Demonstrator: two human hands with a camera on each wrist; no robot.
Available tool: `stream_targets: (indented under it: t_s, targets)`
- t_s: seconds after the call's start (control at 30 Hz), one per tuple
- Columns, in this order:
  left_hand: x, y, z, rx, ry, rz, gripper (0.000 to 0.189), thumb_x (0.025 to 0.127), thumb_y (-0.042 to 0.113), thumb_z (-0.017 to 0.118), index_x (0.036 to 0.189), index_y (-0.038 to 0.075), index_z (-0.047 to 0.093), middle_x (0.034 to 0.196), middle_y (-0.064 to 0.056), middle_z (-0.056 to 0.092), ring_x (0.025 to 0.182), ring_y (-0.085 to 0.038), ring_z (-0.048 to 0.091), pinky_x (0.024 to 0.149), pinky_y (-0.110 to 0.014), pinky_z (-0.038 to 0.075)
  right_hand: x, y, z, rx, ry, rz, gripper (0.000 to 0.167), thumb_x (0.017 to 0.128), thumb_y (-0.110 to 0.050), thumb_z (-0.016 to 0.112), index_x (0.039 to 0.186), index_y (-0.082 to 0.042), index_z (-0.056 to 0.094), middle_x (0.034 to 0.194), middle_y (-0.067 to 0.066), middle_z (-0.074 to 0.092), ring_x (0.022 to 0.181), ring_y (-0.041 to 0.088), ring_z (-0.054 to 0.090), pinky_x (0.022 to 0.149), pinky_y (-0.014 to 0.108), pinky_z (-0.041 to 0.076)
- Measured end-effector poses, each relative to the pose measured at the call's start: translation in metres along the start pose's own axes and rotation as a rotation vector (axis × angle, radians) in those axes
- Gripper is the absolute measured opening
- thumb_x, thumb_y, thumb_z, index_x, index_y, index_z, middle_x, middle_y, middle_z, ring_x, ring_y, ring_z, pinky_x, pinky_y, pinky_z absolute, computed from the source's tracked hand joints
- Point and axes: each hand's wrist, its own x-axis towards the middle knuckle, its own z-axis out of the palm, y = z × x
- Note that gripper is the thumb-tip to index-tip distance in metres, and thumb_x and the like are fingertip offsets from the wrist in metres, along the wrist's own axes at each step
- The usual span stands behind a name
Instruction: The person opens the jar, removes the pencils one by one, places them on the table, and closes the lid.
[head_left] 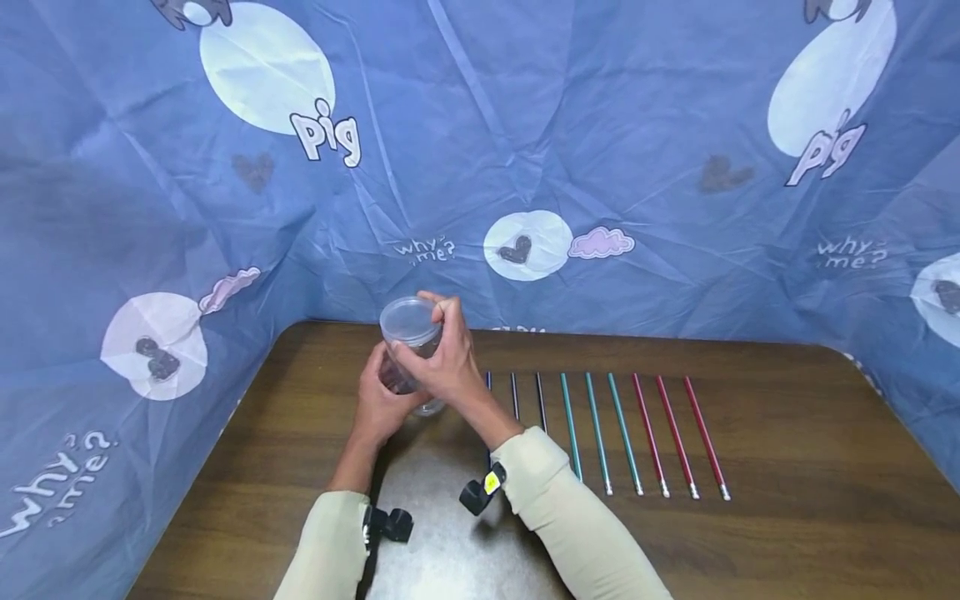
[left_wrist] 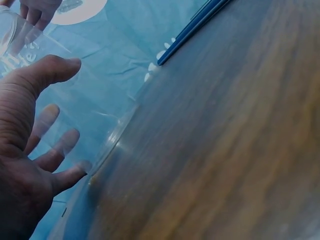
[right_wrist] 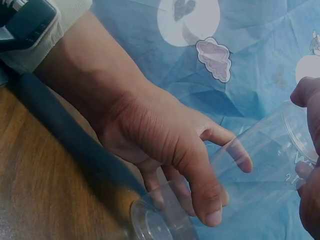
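Observation:
A clear, see-through jar (head_left: 431,347) with a round lid (head_left: 406,317) is between my two hands, left of a row of pencils. Low around its side, my left hand (head_left: 381,400) holds the jar, thumb and fingers spread about the wall. My right hand (head_left: 448,354) grips the lid's rim from the right, at the jar's top. In the right wrist view, the jar (right_wrist: 255,155) slants across the picture, my left hand (right_wrist: 165,137) around its lower part and my right hand (right_wrist: 311,125) at the right edge. Whether its base touches the table cannot be told.
Right of the jar, several pencils lie side by side on the brown wooden table (head_left: 795,442): dark ones (head_left: 540,396), teal ones (head_left: 596,425) and red ones (head_left: 678,429). A blue printed cloth (head_left: 637,108) hangs behind the table and along its sides.

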Motion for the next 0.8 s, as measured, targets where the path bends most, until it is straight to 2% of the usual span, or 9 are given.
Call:
stream_targets:
  t_s: [0.17, 0.27, 0.4, 0.47, 0.57, 0.67, 0.8]
  targets:
    - [-0.001, 0.002, 0.003, 0.003, -0.008, 0.0, 0.083, 0.064, -0.012, 0.083, 0.138, -0.008, 0.045, 0.125, -0.031, 0.059, 0.107, -0.019, 0.058, 0.091, -0.029, 0.05, -0.002, 0.001, -0.002, 0.009, -0.004, 0.003, 0.053, 0.075, -0.021, 0.077, 0.102, -0.007, 0.034, 0.136, 0.013, 0.056, 0.125, 0.026, 0.053, 0.103, 0.037, 0.043]
    - [-0.002, 0.003, 0.005, 0.014, -0.008, -0.02, 0.084, 0.064, -0.012, 0.084, 0.138, -0.007, 0.045, 0.123, -0.029, 0.06, 0.105, -0.019, 0.058, 0.09, -0.035, 0.052, -0.002, 0.001, -0.004, -0.025, -0.026, -0.001, 0.052, 0.077, -0.021, 0.077, 0.107, -0.006, 0.036, 0.138, 0.014, 0.054, 0.127, 0.026, 0.051, 0.104, 0.038, 0.042]
    - [0.0, 0.004, 0.007, 0.016, -0.017, -0.043, 0.082, 0.065, -0.011, 0.083, 0.138, -0.005, 0.046, 0.119, -0.026, 0.062, 0.101, -0.019, 0.06, 0.089, -0.052, 0.051, -0.005, -0.002, -0.012, -0.171, -0.087, -0.01, 0.056, 0.084, -0.028, 0.073, 0.122, -0.005, 0.038, 0.143, 0.014, 0.049, 0.129, 0.029, 0.049, 0.104, 0.043, 0.042]
    - [0.001, 0.004, 0.008, 0.017, -0.025, -0.05, 0.081, 0.066, -0.01, 0.083, 0.138, -0.004, 0.046, 0.12, -0.025, 0.062, 0.103, -0.021, 0.06, 0.09, -0.055, 0.05, -0.007, -0.005, -0.02, -0.244, -0.111, -0.021, 0.059, 0.088, -0.032, 0.069, 0.13, -0.004, 0.037, 0.145, 0.015, 0.045, 0.13, 0.031, 0.048, 0.104, 0.046, 0.041]
    - [0.003, 0.006, 0.008, 0.013, -0.038, -0.06, 0.083, 0.066, -0.012, 0.083, 0.139, -0.005, 0.044, 0.124, -0.027, 0.06, 0.108, -0.028, 0.059, 0.093, -0.054, 0.049, -0.009, -0.01, -0.033, -0.322, -0.116, -0.052, 0.059, 0.093, -0.035, 0.061, 0.135, -0.003, 0.036, 0.147, 0.018, 0.043, 0.131, 0.033, 0.046, 0.105, 0.05, 0.04]
    - [0.003, 0.01, 0.007, 0.031, -0.054, -0.083, 0.085, 0.067, -0.013, 0.082, 0.141, -0.005, 0.04, 0.129, -0.029, 0.056, 0.116, -0.036, 0.056, 0.098, -0.051, 0.047, -0.01, -0.013, -0.047, -0.378, -0.095, -0.078, 0.051, 0.098, -0.035, 0.054, 0.134, -0.001, 0.041, 0.146, 0.02, 0.042, 0.132, 0.035, 0.045, 0.105, 0.051, 0.039]
    - [0.001, 0.013, 0.003, 0.061, -0.072, -0.09, 0.091, 0.066, -0.014, 0.082, 0.143, -0.004, 0.035, 0.134, -0.028, 0.052, 0.123, -0.039, 0.051, 0.105, -0.05, 0.041, -0.011, -0.013, -0.071, -0.454, -0.078, -0.071, 0.047, 0.101, -0.038, 0.047, 0.132, -0.002, 0.049, 0.144, 0.02, 0.042, 0.13, 0.036, 0.046, 0.103, 0.051, 0.038]
